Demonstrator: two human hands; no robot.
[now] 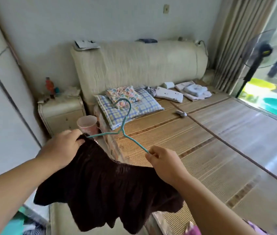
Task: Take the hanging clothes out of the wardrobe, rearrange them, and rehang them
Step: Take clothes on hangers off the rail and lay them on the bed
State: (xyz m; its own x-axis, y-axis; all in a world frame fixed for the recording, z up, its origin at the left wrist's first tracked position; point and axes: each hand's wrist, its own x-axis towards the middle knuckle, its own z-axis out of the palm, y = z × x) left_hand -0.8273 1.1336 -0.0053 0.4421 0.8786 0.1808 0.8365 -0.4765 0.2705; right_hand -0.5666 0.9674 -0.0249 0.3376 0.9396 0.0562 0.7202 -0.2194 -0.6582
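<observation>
A dark brown gathered garment [103, 189] hangs in the air over the bed's near edge. A teal wire hanger [123, 128] sits at its waistband, hook pointing up and away. My left hand [63, 148] grips the garment's left top corner where the hanger's left arm enters the cloth. My right hand [166, 161] pinches the hanger's right arm together with the waistband. The hanger's lower bar is hidden in the fabric.
The bed [202, 150] with a woven mat lies ahead, with pillows [125, 106] and folded cloths [192, 90] by the headboard. A nightstand [61, 109] and a pink cup [87, 124] stand to the left. White wardrobe doors [2, 99] are at far left, a fan [259, 53] at right.
</observation>
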